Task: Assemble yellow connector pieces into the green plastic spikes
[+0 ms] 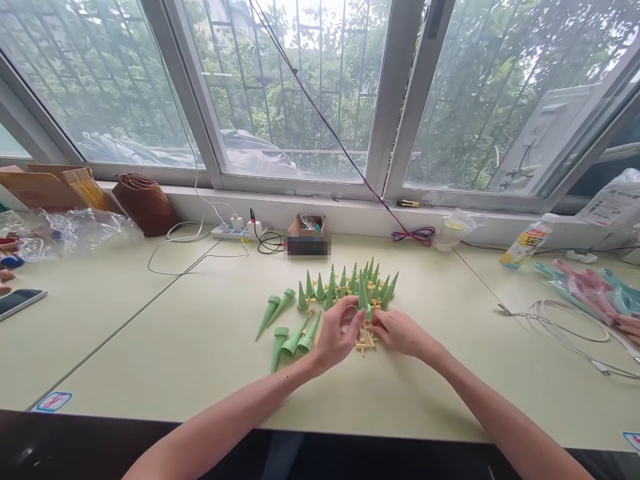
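My left hand (336,339) is closed, thumb and fingers gripping the base of a green watering spike (363,295) that points upward. Close beside it, my right hand (400,332) has its fingers curled together near the spike's base; what they hold is hidden. Small yellow T-shaped valves (367,345) lie between the two hands. Behind my hands, several green spikes (320,287) stand tip up in a cluster, with yellow valves among them. To the left more spikes (280,343) lie on the table, some with a yellow valve at the end.
On the pale green table (200,360), a small box (307,233) and a power strip (230,230) stand at the back. A phone (21,303) lies far left. Right are a spray can (529,241), a white cable (555,327) and pink and teal items (590,287).
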The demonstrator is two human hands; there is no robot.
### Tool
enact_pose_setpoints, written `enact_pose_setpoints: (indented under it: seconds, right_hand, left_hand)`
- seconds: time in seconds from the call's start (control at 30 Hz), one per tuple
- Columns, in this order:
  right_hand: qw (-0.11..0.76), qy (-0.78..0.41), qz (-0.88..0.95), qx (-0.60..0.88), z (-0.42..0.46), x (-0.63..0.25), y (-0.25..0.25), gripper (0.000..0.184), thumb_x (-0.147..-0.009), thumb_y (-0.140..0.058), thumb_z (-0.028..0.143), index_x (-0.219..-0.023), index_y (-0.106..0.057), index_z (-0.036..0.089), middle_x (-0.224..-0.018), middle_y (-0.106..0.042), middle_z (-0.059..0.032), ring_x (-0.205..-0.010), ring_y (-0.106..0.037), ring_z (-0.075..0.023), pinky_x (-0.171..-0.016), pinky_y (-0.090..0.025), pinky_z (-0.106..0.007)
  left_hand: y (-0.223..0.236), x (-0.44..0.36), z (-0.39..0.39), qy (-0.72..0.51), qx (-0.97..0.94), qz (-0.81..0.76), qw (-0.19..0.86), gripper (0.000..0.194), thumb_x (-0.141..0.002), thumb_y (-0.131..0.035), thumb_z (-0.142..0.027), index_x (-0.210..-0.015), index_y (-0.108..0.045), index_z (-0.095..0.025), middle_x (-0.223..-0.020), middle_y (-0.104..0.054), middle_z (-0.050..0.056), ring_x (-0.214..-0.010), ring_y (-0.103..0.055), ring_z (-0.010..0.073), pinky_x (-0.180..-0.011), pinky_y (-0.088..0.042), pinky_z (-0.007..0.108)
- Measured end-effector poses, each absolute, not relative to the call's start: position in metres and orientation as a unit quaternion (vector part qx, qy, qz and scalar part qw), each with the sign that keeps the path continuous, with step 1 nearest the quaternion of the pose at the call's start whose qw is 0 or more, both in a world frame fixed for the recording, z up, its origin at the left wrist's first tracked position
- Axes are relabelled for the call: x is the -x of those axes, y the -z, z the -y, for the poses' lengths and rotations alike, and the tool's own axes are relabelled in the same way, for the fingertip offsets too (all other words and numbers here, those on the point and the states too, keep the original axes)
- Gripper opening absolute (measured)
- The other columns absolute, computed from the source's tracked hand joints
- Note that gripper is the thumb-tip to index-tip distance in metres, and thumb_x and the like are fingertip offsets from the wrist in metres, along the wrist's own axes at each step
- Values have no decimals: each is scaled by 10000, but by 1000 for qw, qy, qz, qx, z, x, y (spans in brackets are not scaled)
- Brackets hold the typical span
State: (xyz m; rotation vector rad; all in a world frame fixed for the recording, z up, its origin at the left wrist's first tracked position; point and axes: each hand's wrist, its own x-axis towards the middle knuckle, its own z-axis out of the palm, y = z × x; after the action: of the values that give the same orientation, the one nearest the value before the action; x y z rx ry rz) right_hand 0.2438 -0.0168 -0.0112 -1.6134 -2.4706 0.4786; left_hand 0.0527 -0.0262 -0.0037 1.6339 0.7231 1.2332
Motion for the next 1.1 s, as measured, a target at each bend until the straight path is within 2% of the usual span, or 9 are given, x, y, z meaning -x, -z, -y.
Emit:
enact_pose_setpoints:
  seconds: [0.17,0.27,0.47,0.63,0.93,1.1]
  right_hand:
    - [159,-180,831,502,21,-246,27,173,-983,-432,196,-829,-512,198,-802,-665,-44,-696,-599,-195,-616,-394,-276]
    - [214,-201,820,491,24,-245,31,181,-996,-410,213,-838,-498,203,-749,-633,-19,-635,-566,-173,-601,-395,-275]
    - [338,-260,781,456,28,-243,30,214,-1031,-403,344,-887,-486,210,-682,-560,27,-514,-454,-118,-524,-372,-249]
    - [424,-236,759,433,31,-238,35,170,-1030,-411,328,-940,-486,205,-747,-561,7,-567,-515,-121,-541,-398,-249]
    - [489,-204,745,404,40,-226,27,145,-1022,-443,279,-949,-543,205,-830,-575,-23,-580,-515,-113,-529,-419,-253]
    - [507,-201,737,399,40,-226,23,142,-1012,-468,277,-954,-576,206,-838,-582,-36,-637,-538,-131,-546,-463,-249]
  left_hand:
    - [17,-53,39,-480,-636,-282,535,314,-972,-526,-399,-1129,-586,-134,-767,-601,38,-602,-575,126,-501,-529,238]
    - [11,-53,43,-469,-610,-277,576,321,-978,-516,-404,-1131,-578,-129,-729,-587,22,-559,-562,115,-499,-516,241]
    - [7,-51,36,-474,-601,-283,578,265,-985,-508,-393,-1044,-575,-143,-720,-561,3,-568,-573,119,-536,-520,259]
    - [12,-50,29,-480,-596,-293,572,262,-990,-491,-406,-1047,-566,-162,-807,-539,5,-603,-579,120,-537,-521,267]
    - [10,-48,26,-454,-602,-294,587,350,-1000,-467,-414,-1198,-577,-147,-740,-554,13,-634,-588,144,-570,-520,277]
    - [10,-49,28,-445,-587,-289,611,397,-995,-459,-448,-1253,-550,-161,-821,-569,29,-613,-566,125,-559,-529,281]
